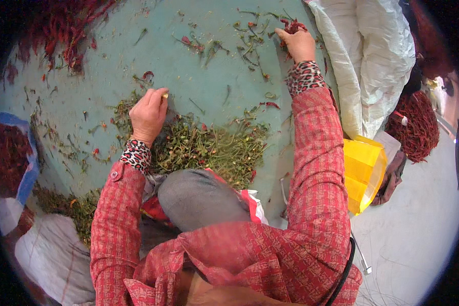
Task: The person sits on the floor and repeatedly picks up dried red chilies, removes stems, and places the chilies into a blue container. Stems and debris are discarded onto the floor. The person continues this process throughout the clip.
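Note:
Several dried red chilli peppers (293, 25) are bunched in the fingers of my right hand (299, 46), which is stretched out to the far right beside the white sack. My left hand (148, 116) is closed in a pinch at the middle left, over the greenish surface (188, 81). A tiny pale yellow bit shows at its fingertips; I cannot tell what it is. Just below and right of that hand spreads a heap of green-brown chilli stems (204, 145), reaching up to my grey-clad knee (199, 196).
A large mass of red chillies (61, 35) lies at the far left. A blue-rimmed bag of chillies (10, 153) stands at the left edge. To the right are a white woven sack (367, 56), a yellow bag (359, 173) and a chilli bundle (415, 127). Loose stems litter the surface.

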`<state>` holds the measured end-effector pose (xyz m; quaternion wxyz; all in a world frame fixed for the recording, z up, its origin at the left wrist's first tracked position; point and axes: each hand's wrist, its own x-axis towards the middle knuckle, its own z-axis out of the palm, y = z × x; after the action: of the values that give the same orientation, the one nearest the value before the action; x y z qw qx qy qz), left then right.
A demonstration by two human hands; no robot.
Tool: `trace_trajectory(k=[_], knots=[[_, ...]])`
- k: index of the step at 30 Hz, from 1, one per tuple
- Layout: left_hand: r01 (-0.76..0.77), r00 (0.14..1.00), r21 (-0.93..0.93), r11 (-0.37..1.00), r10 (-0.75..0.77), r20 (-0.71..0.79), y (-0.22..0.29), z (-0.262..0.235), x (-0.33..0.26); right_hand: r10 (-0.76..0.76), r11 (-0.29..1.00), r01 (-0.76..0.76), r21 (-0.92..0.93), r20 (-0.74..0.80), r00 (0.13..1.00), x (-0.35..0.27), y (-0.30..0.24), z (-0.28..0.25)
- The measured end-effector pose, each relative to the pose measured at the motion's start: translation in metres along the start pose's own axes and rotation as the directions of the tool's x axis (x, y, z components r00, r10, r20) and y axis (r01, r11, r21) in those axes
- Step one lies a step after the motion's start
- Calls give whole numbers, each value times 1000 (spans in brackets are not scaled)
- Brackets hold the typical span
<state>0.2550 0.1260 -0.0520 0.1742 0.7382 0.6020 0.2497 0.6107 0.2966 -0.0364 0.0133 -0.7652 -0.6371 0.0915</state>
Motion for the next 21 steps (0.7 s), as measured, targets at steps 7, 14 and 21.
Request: trace_trajectory(k=[7,14,21], knots=[[-22,999,-7,1000,22,-23,-4,6,-2,-34,988,39,-149,36,999,3,-4,-5],[-12,999,12,1000,12,-42,-12,-1,-5,-245,569,32,822,132,961,-26,-94,-37],[-12,999,-19,1000,11,-43,-6,3,-2,-520,768,441,464,51,853,-42,-156,21]])
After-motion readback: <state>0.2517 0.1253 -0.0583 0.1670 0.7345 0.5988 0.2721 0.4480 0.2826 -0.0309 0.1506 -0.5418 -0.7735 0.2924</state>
